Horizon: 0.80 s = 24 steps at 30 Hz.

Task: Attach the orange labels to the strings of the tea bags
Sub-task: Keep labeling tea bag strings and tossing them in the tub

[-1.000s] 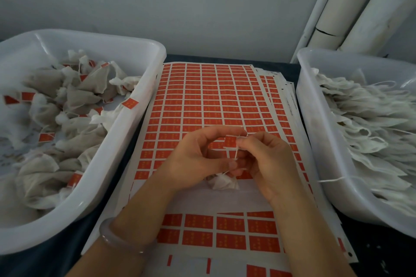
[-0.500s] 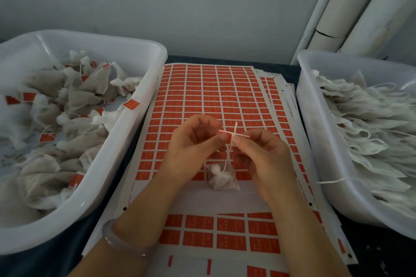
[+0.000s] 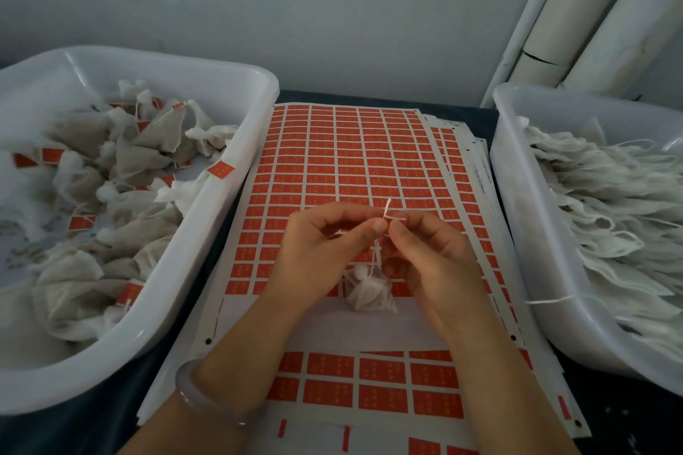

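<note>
My left hand (image 3: 321,251) and my right hand (image 3: 432,255) meet over the sheet of orange labels (image 3: 351,159). Between thumbs and forefingers they pinch a small orange label (image 3: 392,221) folded round the white string (image 3: 386,209) of a tea bag. The string's end sticks up above the fingers. The tea bag (image 3: 367,290), small and white, hangs below the hands just over the sheet's bare strip. Most of the label is hidden by my fingertips.
A white tub (image 3: 221,196) on the left holds several tea bags with orange labels. A white tub (image 3: 517,233) on the right holds unlabelled tea bags with loose strings. More label sheets lie stacked underneath. White pipes (image 3: 576,11) stand at the back right.
Both hands have risen slightly and closed together on the label; the tea bag was lifted from under the palms and now hangs in view, the string end pointing up.
</note>
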Tool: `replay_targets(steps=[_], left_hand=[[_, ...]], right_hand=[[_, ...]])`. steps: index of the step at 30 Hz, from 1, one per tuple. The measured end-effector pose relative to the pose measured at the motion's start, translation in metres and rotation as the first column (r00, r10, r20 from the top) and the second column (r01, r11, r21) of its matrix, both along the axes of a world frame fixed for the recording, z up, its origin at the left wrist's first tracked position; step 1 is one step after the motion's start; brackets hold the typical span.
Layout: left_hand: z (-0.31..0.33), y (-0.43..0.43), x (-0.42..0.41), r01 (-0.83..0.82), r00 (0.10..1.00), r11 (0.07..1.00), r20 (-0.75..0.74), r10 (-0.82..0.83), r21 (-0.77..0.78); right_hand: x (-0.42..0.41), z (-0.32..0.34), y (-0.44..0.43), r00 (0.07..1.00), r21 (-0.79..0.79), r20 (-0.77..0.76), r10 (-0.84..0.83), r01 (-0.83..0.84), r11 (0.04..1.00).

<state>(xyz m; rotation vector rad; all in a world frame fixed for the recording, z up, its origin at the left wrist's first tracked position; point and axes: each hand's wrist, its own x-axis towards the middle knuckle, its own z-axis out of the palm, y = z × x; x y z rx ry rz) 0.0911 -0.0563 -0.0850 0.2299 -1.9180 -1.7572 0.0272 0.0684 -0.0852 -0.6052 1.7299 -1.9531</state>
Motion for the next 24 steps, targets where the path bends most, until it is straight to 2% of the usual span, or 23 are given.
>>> replay_targets(steps=[5, 12, 24], left_hand=[[-0.0004, 0.0004, -0.0001, 0.000, 1.000, 0.998, -0.010, 0.000, 0.056], [0.0008, 0.0024, 0.0001, -0.003, 1.000, 0.998, -0.021, 0.005, 0.068], [0.0007, 0.0037, 0.0002, 0.006, 1.000, 0.998, -0.021, -0.004, 0.065]], right_hand=[[-0.0003, -0.0009, -0.0003, 1.000, 0.022, -0.025, -0.019, 0.020, 1.000], [0.0025, 0.0004, -0.0012, 0.954, -0.001, -0.215, -0.208, 0.213, 0.977], [0.0023, 0.0006, -0.0018, 0.934, -0.013, -0.252, -0.255, 0.260, 0.965]])
